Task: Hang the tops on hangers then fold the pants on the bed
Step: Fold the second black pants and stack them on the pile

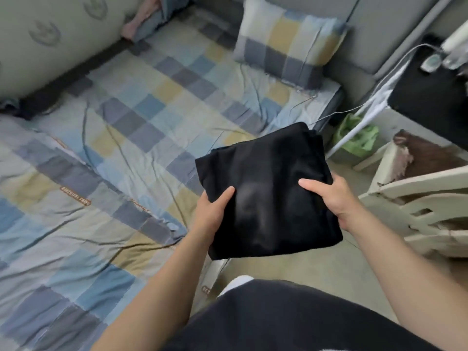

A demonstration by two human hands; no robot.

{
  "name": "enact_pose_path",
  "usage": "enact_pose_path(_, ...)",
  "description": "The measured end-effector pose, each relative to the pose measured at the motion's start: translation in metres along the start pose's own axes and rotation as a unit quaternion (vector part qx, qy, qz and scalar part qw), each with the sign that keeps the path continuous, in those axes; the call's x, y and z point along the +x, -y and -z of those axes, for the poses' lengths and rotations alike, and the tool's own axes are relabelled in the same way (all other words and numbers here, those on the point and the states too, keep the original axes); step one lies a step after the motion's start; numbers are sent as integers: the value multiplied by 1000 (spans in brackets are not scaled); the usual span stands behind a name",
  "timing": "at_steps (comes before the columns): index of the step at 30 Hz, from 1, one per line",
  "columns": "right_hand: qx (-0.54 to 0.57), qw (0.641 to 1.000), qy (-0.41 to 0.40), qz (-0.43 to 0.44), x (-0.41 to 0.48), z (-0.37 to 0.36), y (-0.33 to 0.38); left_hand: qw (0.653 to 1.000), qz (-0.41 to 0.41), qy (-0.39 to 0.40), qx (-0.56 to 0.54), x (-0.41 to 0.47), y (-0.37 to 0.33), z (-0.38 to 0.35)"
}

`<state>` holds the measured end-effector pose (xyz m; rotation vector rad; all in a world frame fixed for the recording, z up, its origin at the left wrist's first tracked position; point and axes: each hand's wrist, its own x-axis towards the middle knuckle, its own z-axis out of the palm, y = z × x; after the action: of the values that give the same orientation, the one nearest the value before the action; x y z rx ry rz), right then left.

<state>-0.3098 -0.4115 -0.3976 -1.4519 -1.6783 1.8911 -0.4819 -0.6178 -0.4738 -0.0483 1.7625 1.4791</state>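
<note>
Forearms reach toward 12 o'clock; left hand (212, 213) and right hand (330, 198) grip the black garment (263, 171) at 9 and 3 o'clock, thumbs on top.

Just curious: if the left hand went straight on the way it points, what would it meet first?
The left hand grips the folded black garment; beyond it, probably the checked bedsheet, though depth is unclear.

Soft, even light is washing over the bed (106, 138), casting faint shadows; blur is smearing the pillow (291, 44), and edges are bowing.
</note>
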Motion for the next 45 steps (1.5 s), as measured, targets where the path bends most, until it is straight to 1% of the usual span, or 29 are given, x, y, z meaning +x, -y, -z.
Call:
enact_pose_path(4, 45, 996, -63, 44, -26, 95, 14, 994, -52, 98, 26, -11, -41, -91)
enact_pose_path(6, 64, 991, -95, 67, -40, 146, 16, 987, -76, 135, 41, -24, -56, -141)
enact_pose_path(10, 93, 980, -139, 105, -69, 249, 12, 973, -128, 181, 57, -60, -72, -245)
enact_pose_path(14, 120, 966, -187, 134, -100, 352, 2, 955, -155, 242, 78, -99, -71, -352)
enact_pose_path(17, 150, 949, -235, 144, -126, 424, -13, 934, -172, 297, 103, -128, -64, -428)
enact_pose_path(21, 181, 927, -298, 135, -160, 504, -38, 906, -177, 358, 142, -165, -55, -517)
enact_pose_path(25, 243, 895, -348, 135, -185, 566, -67, 869, -199, 411, 188, -192, -48, -601)
enact_pose_path(27, 263, 874, -385, 135, -198, 598, -84, 842, -223, 443, 212, -205, -40, -654)
enact_pose_path(28, 269, 868, -393, 136, -201, 603, -89, 834, -239, 448, 215, -208, -38, -666)
enact_pose_path(31, 302, 831, -449, 133, -213, 646, -115, 787, -258, 504, 245, -229, -25, -742)
enact_pose_path(33, 323, 802, -487, 122, -219, 675, -130, 755, -255, 546, 258, -243, -17, -796)
enact_pose_path(37, 364, 727, -576, 92, -227, 729, -151, 683, -236, 626, 295, -269, 4, -904)
enact_pose_path(40, 384, 669, -634, 59, -232, 759, -165, 631, -225, 658, 345, -289, 25, -975)
enact_pose_path(42, 391, 633, -667, 39, -237, 777, -176, 595, -213, 686, 360, -304, 43, -1016)
enact_pose_path(45, 399, 584, -706, 18, -249, 801, -195, 557, -191, 720, 367, -329, 78, -1063)
